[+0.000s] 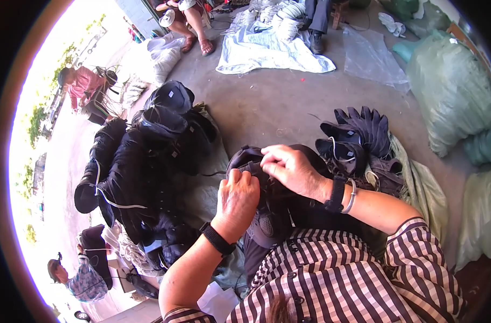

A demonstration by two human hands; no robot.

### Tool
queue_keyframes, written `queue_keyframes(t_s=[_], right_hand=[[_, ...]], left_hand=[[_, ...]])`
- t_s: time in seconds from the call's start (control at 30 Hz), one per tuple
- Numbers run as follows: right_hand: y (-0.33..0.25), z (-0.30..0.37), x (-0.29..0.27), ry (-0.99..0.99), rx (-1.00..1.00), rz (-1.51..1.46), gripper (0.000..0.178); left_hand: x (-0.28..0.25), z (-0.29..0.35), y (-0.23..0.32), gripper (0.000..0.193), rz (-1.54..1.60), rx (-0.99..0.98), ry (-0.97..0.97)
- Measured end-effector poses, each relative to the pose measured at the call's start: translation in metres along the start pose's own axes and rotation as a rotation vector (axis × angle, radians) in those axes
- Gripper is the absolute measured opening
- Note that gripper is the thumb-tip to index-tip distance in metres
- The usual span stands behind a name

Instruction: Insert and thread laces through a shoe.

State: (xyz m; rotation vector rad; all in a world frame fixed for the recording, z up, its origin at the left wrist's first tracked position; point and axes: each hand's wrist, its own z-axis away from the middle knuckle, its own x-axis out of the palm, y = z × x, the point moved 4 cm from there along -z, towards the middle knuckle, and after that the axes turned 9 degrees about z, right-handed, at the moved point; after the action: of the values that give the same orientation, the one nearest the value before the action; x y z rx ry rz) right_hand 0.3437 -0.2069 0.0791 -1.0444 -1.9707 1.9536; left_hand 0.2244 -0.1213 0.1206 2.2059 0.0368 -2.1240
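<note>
Over my lap lies a black fabric piece (pixel 244 156) that looks like a shoe upper, with a dark strip or lace trailing off its left side. My left hand (pixel 238 198) is closed, its fingers curled onto the near edge of this piece. My right hand (pixel 293 169) reaches across from the right, thumb and forefinger bent together at the piece's top; whatever is between them is too small to make out. Below my left hand, a grey mesh shoe part (pixel 262 225) shows. Both wrists wear black bands.
Nested black uppers (pixel 132 156), tied with white cord, heap up at left. A smaller fanned stack (pixel 364 132) sits at right on pale sacking. Large green bags (pixel 450 86) stand far right. Other people sit ahead and at left, near a white sheet (pixel 272 51).
</note>
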Motion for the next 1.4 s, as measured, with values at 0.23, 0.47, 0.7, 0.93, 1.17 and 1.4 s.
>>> queue_keyframes(t_s=[0.23,0.47,0.7,0.93,1.17,1.4], right_hand=[[-0.03,0.034,-0.016,-0.149,-0.232,0.551,0.03],[-0.016,0.042,0.014,-0.256,-0.189,0.644,0.031],[0.0,0.046,-0.004,-0.5,0.399,-0.461,0.013],[0.016,0.051,-0.071,-0.675,0.493,-0.367,0.023],[0.072,0.056,-0.209,0.143,0.283,-1.413,0.022],[0.215,0.152,-0.428,0.836,0.324,-1.53,0.018]], left_hand=[[-0.036,0.032,-0.015,0.008,0.461,-0.256,0.361],[0.009,0.039,-0.019,0.031,1.399,-0.765,-0.014],[0.013,0.038,-0.021,0.033,1.378,-0.586,-0.128],[-0.014,0.1,-0.072,0.016,2.14,-0.558,0.791],[-0.053,0.327,-0.28,0.024,1.662,-0.905,1.666],[-0.052,0.431,-0.372,0.018,1.303,-0.922,1.439]])
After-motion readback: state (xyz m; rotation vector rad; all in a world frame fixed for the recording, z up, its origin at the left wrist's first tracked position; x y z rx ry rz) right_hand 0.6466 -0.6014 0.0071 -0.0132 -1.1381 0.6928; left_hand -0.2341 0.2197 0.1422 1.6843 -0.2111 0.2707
